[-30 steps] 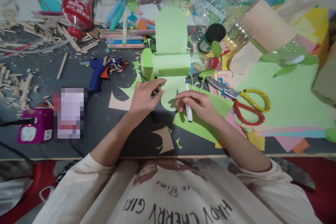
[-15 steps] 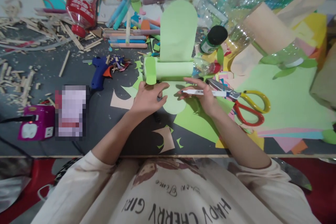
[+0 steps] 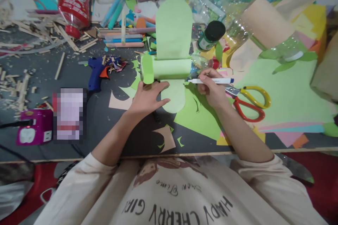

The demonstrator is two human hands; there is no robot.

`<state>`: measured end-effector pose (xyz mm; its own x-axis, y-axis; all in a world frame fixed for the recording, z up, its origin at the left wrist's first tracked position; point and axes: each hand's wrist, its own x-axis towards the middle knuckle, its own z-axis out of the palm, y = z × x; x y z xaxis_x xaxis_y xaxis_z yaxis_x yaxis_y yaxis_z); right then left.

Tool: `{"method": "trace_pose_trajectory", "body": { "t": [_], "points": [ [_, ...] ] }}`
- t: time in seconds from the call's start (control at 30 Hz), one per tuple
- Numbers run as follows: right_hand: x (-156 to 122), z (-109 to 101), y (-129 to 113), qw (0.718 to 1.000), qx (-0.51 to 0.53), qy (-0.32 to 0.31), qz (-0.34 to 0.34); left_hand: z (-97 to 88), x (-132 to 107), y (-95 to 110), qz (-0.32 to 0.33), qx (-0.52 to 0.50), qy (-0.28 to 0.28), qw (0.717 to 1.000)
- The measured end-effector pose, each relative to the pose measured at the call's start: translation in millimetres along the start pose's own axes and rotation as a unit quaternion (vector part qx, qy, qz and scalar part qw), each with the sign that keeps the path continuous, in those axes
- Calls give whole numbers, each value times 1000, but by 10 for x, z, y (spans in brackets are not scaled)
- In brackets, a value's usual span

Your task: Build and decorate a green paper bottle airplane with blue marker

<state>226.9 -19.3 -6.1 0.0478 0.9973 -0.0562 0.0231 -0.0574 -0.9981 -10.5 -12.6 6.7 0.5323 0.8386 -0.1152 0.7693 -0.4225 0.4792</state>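
Note:
My right hand [image 3: 211,86] is closed round a white marker pen [image 3: 220,81] with a dark blue end. The pen's tip points left, close to the right edge of a pale green rounded paper strip [image 3: 173,95]. My left hand [image 3: 150,95] rests with fingers apart at that strip's left side. Above both hands lies a plastic bottle wrapped in pale green paper [image 3: 171,69], with a brighter green band [image 3: 148,70] at its left end and a red cap [image 3: 215,64] at its right. A tall pale green paper flap [image 3: 174,28] stretches beyond the bottle.
Scissors [image 3: 253,93] with yellow and red handles lie right of my right hand, among coloured paper. A dark-lidded jar [image 3: 212,35] stands beyond. On the left are a blue glue gun [image 3: 95,74], a phone-like blurred object [image 3: 69,114], a purple box [image 3: 34,126] and scattered sticks.
My right fingers have closed into a writing grip on the marker, and its tip has moved up beside the paper strip. My left hand stays almost in place; the whole view shifts slightly.

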Motion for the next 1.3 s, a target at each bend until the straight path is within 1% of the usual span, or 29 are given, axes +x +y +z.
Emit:
{"method": "trace_pose_trajectory", "body": {
  "t": [0.1, 0.2, 0.33, 0.47, 0.57, 0.7, 0.9, 1.1, 1.3],
  "points": [
    [-10, -13, -20, 1000, -9, -3, -9, 12, 8, 1, -9, -10, 10, 1000],
    [-54, 18, -79, 1000, -4, -13, -9, 10, 16, 18, -12, -20, 19, 1000],
    [-111, 160, -186, 999, 28, -36, 3, -18, 25, 61, -29, -20, 6, 999],
    [-110, 337, -183, 995, 22, -102, 1, -40, 29, 98, -38, -15, -6, 999],
    [-94, 412, -105, 995, -9, -93, -21, -56, 33, 113, -48, -13, -16, 999],
    [-101, 429, -45, 993, -54, -98, -35, -107, 38, 135, -55, -15, -44, 997],
    [-135, 436, -66, 987, -100, -108, -60, -157, 41, 161, -64, -15, -69, 995],
    [-137, 444, -71, 984, -120, -118, -64, -142, 37, 154, -66, -15, -65, 996],
    [-140, 449, -118, 982, -128, -124, -58, -166, 45, 174, -72, -21, -73, 995]
  ]
}}
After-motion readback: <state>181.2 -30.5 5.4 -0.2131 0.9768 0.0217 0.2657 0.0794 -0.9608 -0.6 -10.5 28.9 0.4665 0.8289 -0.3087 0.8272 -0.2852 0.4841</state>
